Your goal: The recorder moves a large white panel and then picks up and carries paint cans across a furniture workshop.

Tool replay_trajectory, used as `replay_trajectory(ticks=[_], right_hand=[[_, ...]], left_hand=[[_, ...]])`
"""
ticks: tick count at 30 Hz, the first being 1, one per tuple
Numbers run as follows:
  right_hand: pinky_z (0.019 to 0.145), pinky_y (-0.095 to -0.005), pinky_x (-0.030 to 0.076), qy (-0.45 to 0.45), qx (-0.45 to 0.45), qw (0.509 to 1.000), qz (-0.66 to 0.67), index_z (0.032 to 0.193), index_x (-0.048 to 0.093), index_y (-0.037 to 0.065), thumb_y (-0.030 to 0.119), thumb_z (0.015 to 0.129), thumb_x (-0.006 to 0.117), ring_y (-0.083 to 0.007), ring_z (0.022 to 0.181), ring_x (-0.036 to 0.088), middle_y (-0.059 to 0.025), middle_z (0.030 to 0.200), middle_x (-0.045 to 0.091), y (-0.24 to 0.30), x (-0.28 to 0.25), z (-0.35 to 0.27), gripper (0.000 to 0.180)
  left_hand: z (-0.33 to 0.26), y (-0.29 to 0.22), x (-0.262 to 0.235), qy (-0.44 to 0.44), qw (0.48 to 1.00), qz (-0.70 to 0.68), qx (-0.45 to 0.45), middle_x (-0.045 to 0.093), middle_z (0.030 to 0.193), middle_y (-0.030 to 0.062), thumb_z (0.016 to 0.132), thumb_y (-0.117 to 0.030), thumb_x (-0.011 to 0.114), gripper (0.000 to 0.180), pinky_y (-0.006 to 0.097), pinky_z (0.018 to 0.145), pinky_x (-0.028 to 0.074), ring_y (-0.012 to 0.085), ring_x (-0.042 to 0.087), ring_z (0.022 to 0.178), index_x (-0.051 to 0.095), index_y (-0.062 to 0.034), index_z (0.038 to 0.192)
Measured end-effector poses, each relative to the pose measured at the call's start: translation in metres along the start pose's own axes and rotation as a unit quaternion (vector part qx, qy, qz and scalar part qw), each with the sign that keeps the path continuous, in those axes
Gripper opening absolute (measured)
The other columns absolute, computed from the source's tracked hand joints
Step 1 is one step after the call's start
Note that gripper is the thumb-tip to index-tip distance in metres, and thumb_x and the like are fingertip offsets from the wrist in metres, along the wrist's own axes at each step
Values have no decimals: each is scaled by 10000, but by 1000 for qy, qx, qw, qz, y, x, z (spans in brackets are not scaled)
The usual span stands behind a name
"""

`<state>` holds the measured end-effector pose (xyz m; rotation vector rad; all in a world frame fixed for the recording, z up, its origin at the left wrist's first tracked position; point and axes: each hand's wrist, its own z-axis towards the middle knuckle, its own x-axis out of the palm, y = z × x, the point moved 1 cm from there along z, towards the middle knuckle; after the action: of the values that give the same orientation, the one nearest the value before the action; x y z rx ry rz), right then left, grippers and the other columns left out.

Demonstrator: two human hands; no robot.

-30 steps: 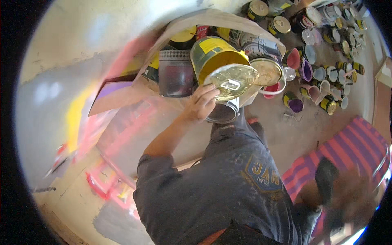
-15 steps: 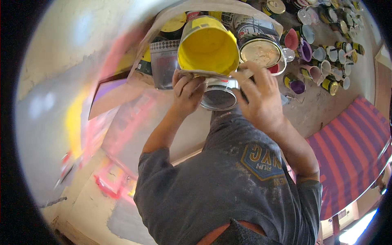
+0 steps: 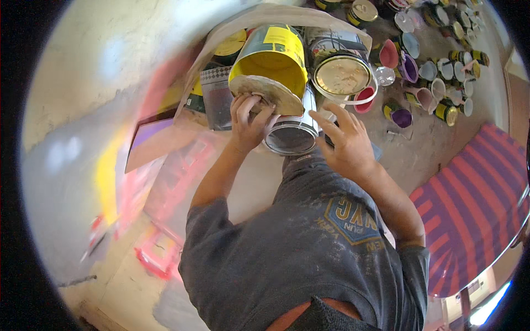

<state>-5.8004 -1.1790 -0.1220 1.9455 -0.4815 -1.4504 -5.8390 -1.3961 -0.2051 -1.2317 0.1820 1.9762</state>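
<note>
Yellow paint can (image 3: 270, 60) sat tilted at twelve o'clock, hemmed by a grey tin (image 3: 291, 132) below and a gold-lidded can (image 3: 341, 74) at two o'clock. Left hand (image 3: 249, 118) gripped its rim, fingers curled. Right hand (image 3: 345, 146) hovered beside, fingers spread. Paint-stained concrete floor (image 3: 419, 149) held many small cans.

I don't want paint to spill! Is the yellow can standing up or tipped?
Tipped. The yellow can leans over, its base facing the camera, left hand gripping that base.

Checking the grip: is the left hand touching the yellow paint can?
Touching. The head view shows the left hand with fingers curled on the yellow paint can's bottom rim.
</note>
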Motion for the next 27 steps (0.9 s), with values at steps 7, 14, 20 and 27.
replay_trajectory(ticks=[7,14,20,27], right_hand=[[782,-375,373,-40,47,997,34,1012,492,55,117,632,586,-309,908,464,-148,1008,469,-44,12,-50,396],[793,-380,364,-1,103,995,8,1003,491,47,122,629,584,-313,930,452,-153,1010,472,-71,23,-87,392],[806,-389,358,20,122,992,-9,1022,488,89,133,647,559,-309,945,444,-138,1030,467,-78,26,-94,385],[796,-362,374,-70,199,976,45,1008,497,94,146,632,545,-322,967,431,-133,1036,476,-170,57,-177,383]], left_hand=[[-30,17,7,66,993,59,-75,405,972,103,495,-75,655,576,378,786,353,280,403,922,486,-144,1041],[-36,35,14,-19,986,109,-126,401,959,146,539,-81,680,487,401,763,367,322,417,890,465,-78,975],[-27,44,28,56,959,166,-225,483,929,179,517,-117,693,447,401,782,357,324,452,874,501,-43,914],[-3,15,-38,262,900,5,-348,455,1076,170,504,-52,685,711,348,845,348,286,452,970,361,-12,1136]])
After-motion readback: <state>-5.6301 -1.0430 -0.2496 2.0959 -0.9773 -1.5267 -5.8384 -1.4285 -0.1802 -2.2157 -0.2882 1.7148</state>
